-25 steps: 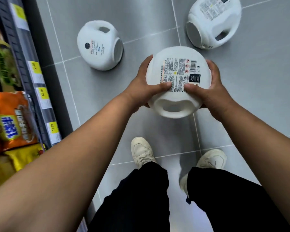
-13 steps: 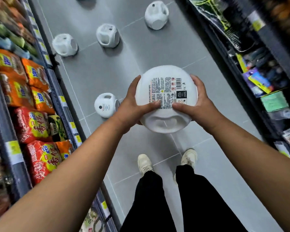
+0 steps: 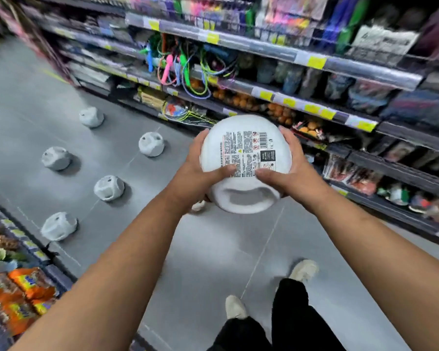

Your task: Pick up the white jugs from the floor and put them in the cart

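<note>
- Though the label (image 3: 246,154) on the held white jug (image 3: 246,163) is dense with small print, none of it can be read; a barcode, round red warning signs, a yellow triangle and a black panel do show.
- The yellow price tags (image 3: 316,62) along the right-hand shelves (image 3: 340,67) are too blurred to read, as is the writing on the orange packets (image 3: 23,295) at the near left.
- The jug's labelled broad face is turned up toward the camera, its moulded handle (image 3: 243,198) is at the near end, and its long axis runs from the person toward the far right shelves.
- It is round-bodied, matt white and smooth, and the grip is a shallow hollow behind a thick bar; no cap shows.
- The jug is in the air above the grey tiled floor (image 3: 213,249), in the middle of the aisle.
- The left hand (image 3: 200,173) grips its left side and the right hand (image 3: 292,173) its right side, fingers curled round the body and both thumbs lying on the label's near edge.
- Five more white jugs lie on the floor to the left: far (image 3: 91,117), (image 3: 151,147), (image 3: 57,158), (image 3: 109,188) and nearest (image 3: 58,226), all well apart.
- Pale shoes (image 3: 235,306) and black trousers show at the near edge.
</note>
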Demonstrator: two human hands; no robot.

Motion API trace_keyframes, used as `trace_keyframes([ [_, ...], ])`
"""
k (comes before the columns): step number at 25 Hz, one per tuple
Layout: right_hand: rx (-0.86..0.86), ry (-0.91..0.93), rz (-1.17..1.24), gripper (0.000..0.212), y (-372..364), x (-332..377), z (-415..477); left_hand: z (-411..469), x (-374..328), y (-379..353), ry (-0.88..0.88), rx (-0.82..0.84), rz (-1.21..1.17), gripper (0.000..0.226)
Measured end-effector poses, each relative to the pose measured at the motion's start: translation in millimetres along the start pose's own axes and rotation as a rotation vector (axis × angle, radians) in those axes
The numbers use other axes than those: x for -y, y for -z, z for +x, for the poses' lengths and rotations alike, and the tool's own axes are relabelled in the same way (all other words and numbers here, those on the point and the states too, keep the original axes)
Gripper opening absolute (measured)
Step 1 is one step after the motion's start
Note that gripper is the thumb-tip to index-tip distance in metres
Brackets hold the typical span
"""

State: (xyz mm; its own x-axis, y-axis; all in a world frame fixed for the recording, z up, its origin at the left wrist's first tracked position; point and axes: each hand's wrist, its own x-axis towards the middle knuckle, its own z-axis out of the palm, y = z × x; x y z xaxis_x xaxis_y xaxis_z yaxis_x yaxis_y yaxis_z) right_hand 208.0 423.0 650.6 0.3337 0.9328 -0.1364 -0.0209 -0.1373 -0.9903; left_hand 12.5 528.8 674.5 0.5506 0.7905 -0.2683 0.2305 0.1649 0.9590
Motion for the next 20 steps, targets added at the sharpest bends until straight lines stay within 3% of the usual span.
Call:
trace_keyframes([
  [5, -0.255, 0.064, -0.012, 0.08, 103, 23, -109, -14, -40, -121, -0.067, 0.309, 0.098, 0.082],
  [11, -0.573, 0.003, 0.079, 0.093, 228, 15, -273, -60, -64, -303, -0.092, 0.716, 0.186, 0.088],
  [20, -0.993, -0.08, 0.084, 0.092, 403, -19, -537, -198, -62, -604, -0.113, 1.146, 0.26, 0.083],
])
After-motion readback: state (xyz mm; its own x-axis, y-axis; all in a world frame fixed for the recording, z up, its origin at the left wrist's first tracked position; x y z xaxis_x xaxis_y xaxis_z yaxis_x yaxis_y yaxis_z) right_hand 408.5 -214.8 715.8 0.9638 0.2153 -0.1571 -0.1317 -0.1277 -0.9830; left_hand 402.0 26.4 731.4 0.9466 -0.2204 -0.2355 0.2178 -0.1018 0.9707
